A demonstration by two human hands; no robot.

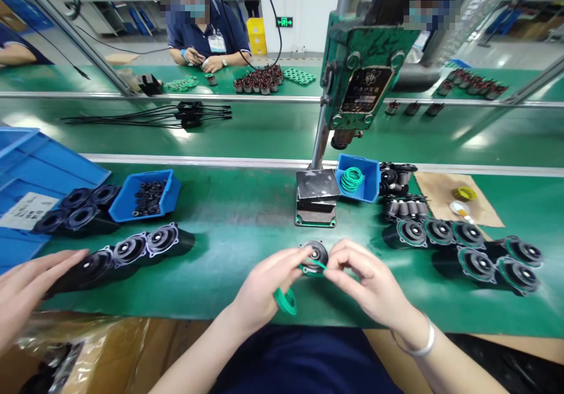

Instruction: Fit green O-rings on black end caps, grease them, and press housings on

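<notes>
Green ring [318, 265] stretched over black motor housing [314, 253] by both hands.

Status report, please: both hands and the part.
Left hand holds spare green rings. Right hand pinches one green ring at the black motor housing. Another person's hand rests on housings at left, not in the way.

green exit sign [284, 22] on far wall, press nameplate [365, 89] unreadable
</notes>
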